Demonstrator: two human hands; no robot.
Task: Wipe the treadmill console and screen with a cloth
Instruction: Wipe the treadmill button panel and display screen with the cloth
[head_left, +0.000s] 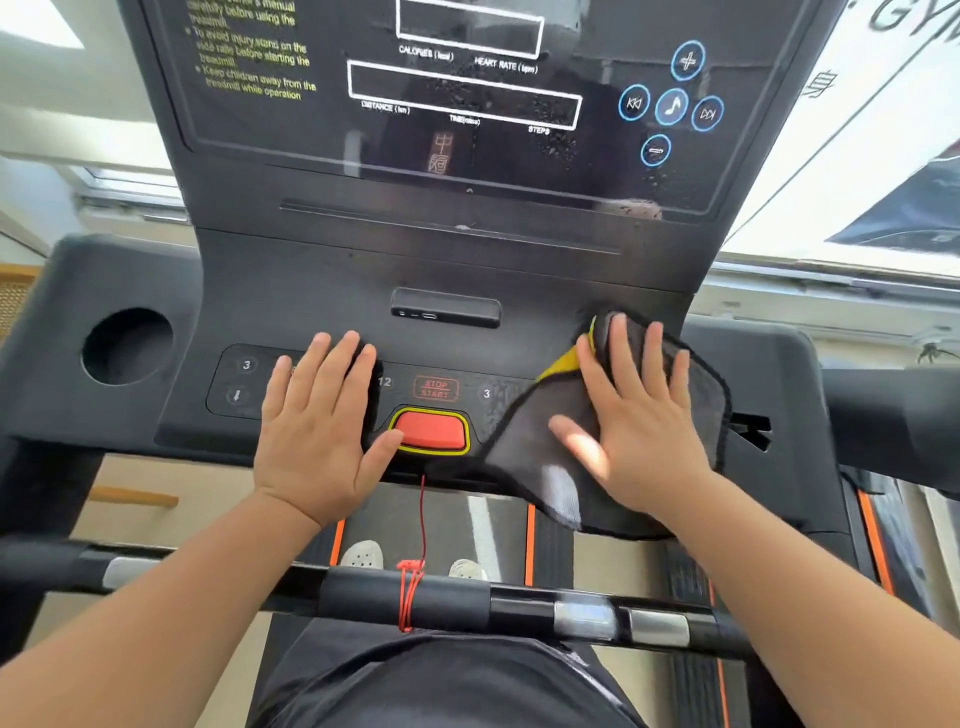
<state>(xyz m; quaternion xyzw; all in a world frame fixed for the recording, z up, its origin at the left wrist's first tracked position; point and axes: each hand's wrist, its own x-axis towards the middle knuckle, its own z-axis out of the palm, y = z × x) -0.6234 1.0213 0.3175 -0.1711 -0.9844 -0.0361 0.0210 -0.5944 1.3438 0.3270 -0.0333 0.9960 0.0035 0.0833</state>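
The dark treadmill console (322, 291) fills the view, with its glossy black screen (467, 98) at the top showing white display outlines and droplets of moisture. My right hand (634, 415) lies flat, fingers spread, pressing a grey cloth (524, 447) with a yellow patch onto the right side of the button panel. The cloth's lower corner hangs over the console's front edge. My left hand (322, 426) rests flat and empty on the left side of the panel, thumb touching the red safety key (431, 430).
A round cup holder (127, 345) sits at the console's left. A red cord (422, 525) runs from the safety key down to the black front handlebar (467, 597). Blue media buttons (671, 106) are on the screen's right. A small port block (445, 307) sits mid-console.
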